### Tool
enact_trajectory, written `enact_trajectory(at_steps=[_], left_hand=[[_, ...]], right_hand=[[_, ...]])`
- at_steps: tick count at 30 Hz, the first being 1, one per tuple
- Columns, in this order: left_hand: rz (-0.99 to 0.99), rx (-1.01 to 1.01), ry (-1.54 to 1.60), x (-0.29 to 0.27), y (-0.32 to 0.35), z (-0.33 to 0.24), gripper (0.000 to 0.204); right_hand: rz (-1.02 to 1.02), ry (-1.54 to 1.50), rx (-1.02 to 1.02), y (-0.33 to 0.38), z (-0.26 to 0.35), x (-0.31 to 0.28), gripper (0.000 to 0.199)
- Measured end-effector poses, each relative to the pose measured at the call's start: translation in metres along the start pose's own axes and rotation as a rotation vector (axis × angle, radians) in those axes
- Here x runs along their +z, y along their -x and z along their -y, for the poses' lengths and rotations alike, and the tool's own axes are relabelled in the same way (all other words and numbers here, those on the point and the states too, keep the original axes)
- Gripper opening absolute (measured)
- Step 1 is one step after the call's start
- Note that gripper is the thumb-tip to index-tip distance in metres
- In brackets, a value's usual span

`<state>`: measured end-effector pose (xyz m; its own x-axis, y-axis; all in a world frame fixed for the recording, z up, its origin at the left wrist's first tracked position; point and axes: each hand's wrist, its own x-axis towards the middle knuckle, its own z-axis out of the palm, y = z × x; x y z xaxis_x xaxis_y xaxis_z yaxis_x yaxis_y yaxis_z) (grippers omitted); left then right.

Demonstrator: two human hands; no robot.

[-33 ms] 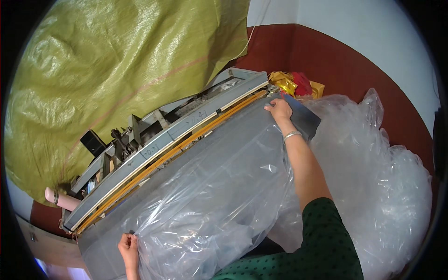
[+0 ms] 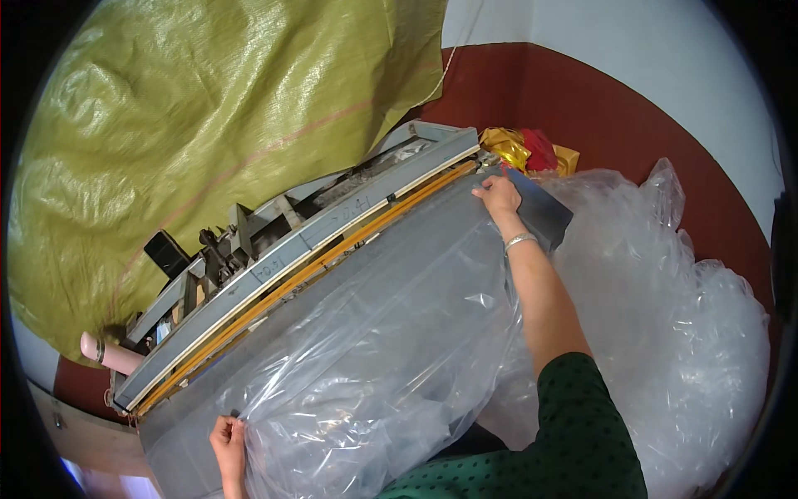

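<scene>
Left hand (image 2: 229, 445) pinched on clear plastic film (image 2: 357, 366); right hand (image 2: 501, 198), well apart, at far end of grey table (image 2: 173, 441), grip unclear.

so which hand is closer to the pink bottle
Left. The left hand sits below and right of the pink bottle; the right hand is farther off, up and to its right.

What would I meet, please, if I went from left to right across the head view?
Pink bottle, flat black thing that may be a phone, left hand, right hand, large heap of clear plastic.
</scene>
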<state>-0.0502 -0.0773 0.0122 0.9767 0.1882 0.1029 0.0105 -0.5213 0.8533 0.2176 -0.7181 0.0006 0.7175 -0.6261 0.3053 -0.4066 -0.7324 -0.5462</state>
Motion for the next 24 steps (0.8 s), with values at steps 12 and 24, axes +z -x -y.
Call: enact_trajectory(at_steps=[12,24], left_hand=[[0.718,-0.698,-0.674,-0.164,0.148,0.016,0.021],[-1.179,0.286,-1.549,-0.354,0.088,-0.051,0.030]], right_hand=[[-0.199,0.369,-0.290,0.020,0.022,0.030,0.018],[-0.040,0.254,-0.254,0.003,-0.002,0.039,0.021]])
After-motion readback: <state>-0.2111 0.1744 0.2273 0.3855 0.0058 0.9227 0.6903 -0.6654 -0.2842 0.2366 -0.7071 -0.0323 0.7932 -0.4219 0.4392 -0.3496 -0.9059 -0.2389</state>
